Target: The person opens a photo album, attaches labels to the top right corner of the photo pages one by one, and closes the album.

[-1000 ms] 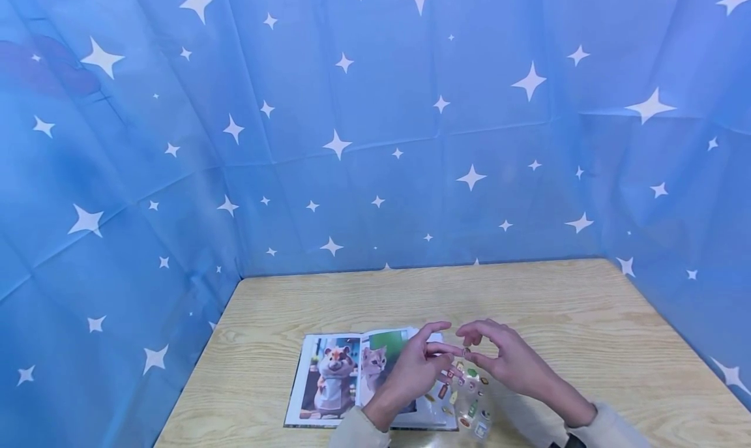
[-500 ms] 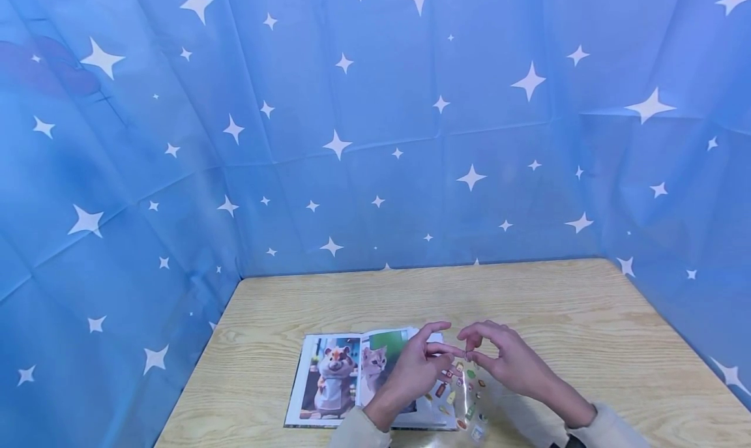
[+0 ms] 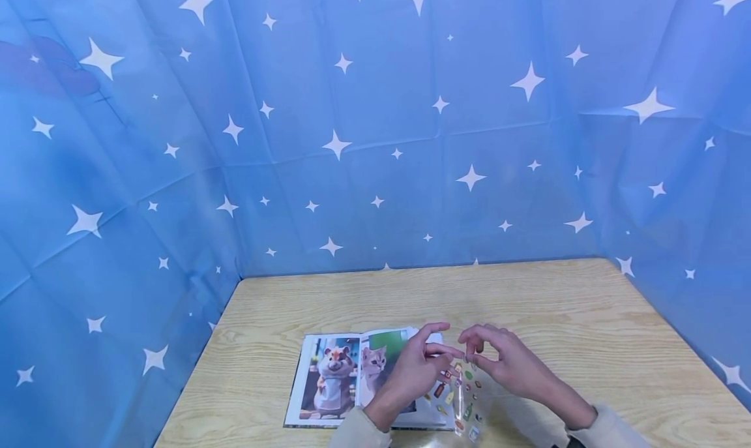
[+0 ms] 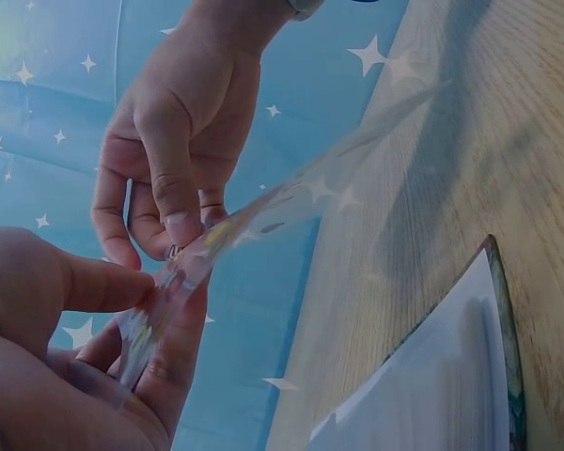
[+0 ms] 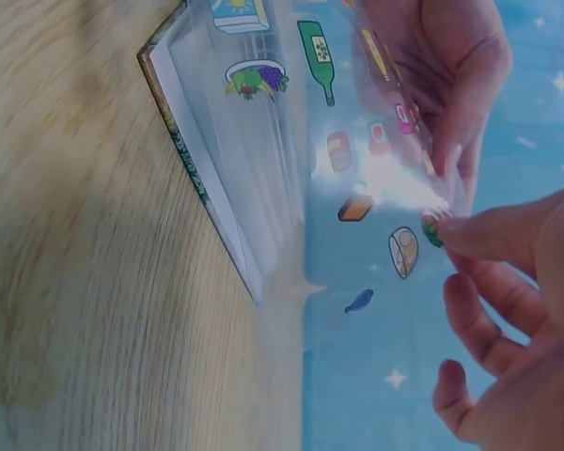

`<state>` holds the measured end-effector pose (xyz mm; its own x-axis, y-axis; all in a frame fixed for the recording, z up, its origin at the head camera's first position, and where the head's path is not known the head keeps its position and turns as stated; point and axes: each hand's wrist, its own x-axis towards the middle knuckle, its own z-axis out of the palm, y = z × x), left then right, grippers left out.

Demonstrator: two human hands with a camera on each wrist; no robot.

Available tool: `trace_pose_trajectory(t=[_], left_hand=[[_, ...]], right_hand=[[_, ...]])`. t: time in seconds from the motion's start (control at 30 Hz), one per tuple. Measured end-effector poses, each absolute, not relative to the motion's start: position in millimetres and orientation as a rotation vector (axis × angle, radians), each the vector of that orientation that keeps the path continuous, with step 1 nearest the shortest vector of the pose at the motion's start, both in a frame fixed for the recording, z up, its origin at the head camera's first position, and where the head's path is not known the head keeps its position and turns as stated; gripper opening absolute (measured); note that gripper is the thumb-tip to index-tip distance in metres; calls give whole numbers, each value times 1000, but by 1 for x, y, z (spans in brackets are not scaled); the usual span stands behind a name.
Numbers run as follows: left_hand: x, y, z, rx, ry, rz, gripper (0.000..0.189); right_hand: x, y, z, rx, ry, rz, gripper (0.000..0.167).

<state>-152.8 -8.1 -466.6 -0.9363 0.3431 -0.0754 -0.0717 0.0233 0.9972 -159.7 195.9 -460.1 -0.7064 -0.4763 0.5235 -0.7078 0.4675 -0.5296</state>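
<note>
A clear sticker sheet (image 3: pixel 467 402) printed with small food and drink pictures hangs tilted between both hands, over the right edge of an open book (image 3: pixel 302 383). My left hand (image 3: pixel 411 371) holds the sheet, thumb on one face and fingers behind it, as the left wrist view shows. With thumb and forefinger, my right hand (image 3: pixel 516 370) pinches a small green-and-red sticker (image 5: pixel 432 231) at the sheet's edge, close to the left fingertips. Whether this sticker is partly lifted off cannot be told. Around it on the sheet are a green bottle sticker (image 5: pixel 318 62) and a blue fish sticker (image 5: pixel 359 301).
The book lies flat on a wooden table (image 3: pixel 528 298), showing a hamster picture (image 3: pixel 333 381) on the left page and a cat picture (image 3: pixel 375 363), partly covered by my left hand, on the right. A blue star-patterned curtain (image 3: pixel 375 141) surrounds the table's back and sides.
The sheet has swung slightly left and its tilt has altered. My right fingers have shifted a little at its edge, while the left hand and the book stay nearly still.
</note>
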Motion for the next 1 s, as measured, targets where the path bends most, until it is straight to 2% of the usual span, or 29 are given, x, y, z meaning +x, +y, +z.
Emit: trace_pose_trajectory(t=[0.23, 0.6, 1.0], left_hand=[[-154, -9, -470, 259, 2040, 1983, 50], [-156, -9, -477, 192, 2122, 1956, 49], [-156, 3, -484, 152, 2100, 1985, 54]], right_hand=[[-161, 198, -462, 1047, -2436, 1139, 39], [-162, 205, -459, 906, -2448, 1200, 46], [-162, 206, -458, 860, -2471, 1185, 43]])
